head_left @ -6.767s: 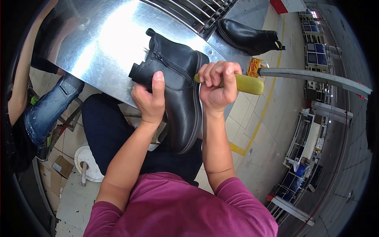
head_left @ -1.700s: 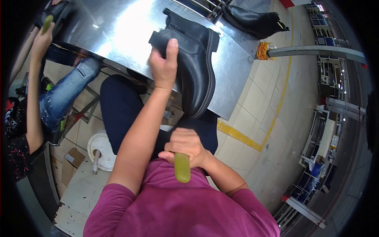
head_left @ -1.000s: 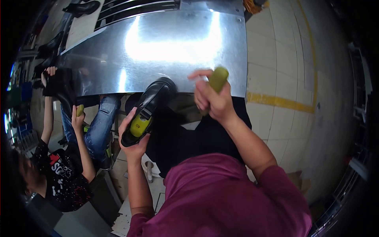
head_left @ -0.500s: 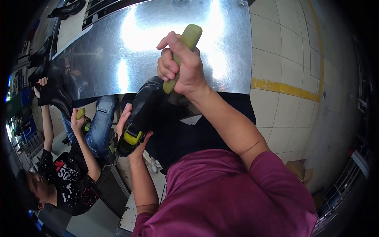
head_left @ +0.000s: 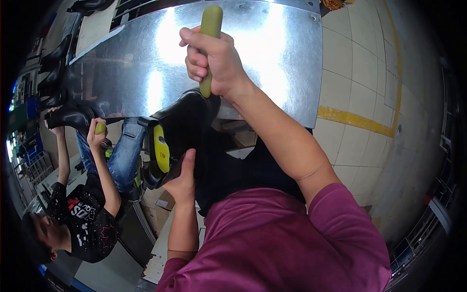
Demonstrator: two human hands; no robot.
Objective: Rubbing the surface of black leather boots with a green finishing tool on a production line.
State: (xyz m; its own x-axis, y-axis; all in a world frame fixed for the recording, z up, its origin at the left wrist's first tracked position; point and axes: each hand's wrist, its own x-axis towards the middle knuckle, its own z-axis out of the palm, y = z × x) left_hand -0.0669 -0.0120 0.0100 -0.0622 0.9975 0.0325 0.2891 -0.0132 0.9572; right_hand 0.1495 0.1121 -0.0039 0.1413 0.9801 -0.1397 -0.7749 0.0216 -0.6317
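My right hand (head_left: 214,56) is wrapped round an olive-green bar (head_left: 211,23), which stands nearly upright above the metal table. The bar's lower end meets, or lies just in front of, the toe end of a glossy black boot (head_left: 187,117); contact is unclear. My left hand (head_left: 182,182) grips this boot near its open top, thumb on the near side and fingers hidden behind it. A yellow-green insert (head_left: 161,148) shows inside the boot's opening.
A shiny metal table (head_left: 287,73) spans the front. To the left, a co-worker (head_left: 82,224) holds another black boot (head_left: 73,118) and a similar green bar (head_left: 100,128). More black boots (head_left: 57,53) stand along the far left. Tiled floor (head_left: 335,90) with a yellow stripe lies right.
My left hand has turned the boot, so more of its opening and the yellow-green insert shows. My right hand has moved up and slightly left with the bar, now more upright.
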